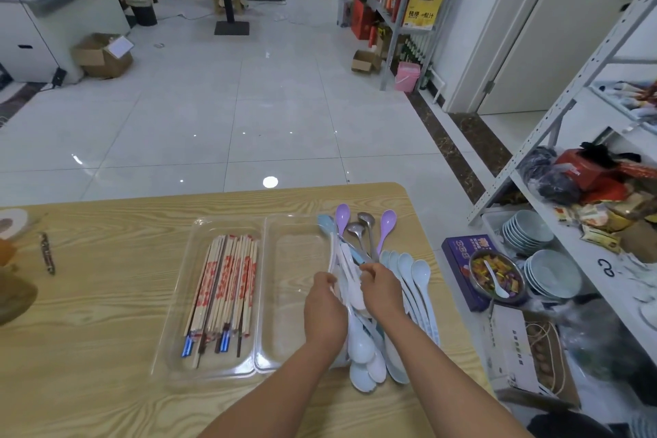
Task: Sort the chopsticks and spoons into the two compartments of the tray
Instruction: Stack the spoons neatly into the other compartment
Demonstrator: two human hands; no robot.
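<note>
While both forearms reach in from the near edge of the wooden table (106, 295), the left hand (325, 309) and right hand (382, 292) meet over a bundle of spoons (359, 341) that lies along the right rim of the clear plastic tray (261, 260). The left hand's fingers (329, 279) are curled round the bundle from the tray side; the right hand's fingers (369, 270) are curled too, pinching the handles from the other side. The white and pale blue bowls nearest the person rest on the table just beside the tray's near right corner. More pale blue spoons (416, 274) fan out on the table just right of the right hand. Beyond the hands, two purple spoons (343, 215) and two metal spoons (366, 220) point their bowls away, past the tray's far right corner. The chopsticks (227, 288), many in red-printed paper sleeves, lie lengthwise in the tray's left compartment. Off the table to the right, a bowl of wrapped sweets (496, 276) sits on a purple box (458, 260), near stacked pale plates (553, 274) on a metal shelf. Farther off stretches a glossy tiled floor (249, 99).
</note>
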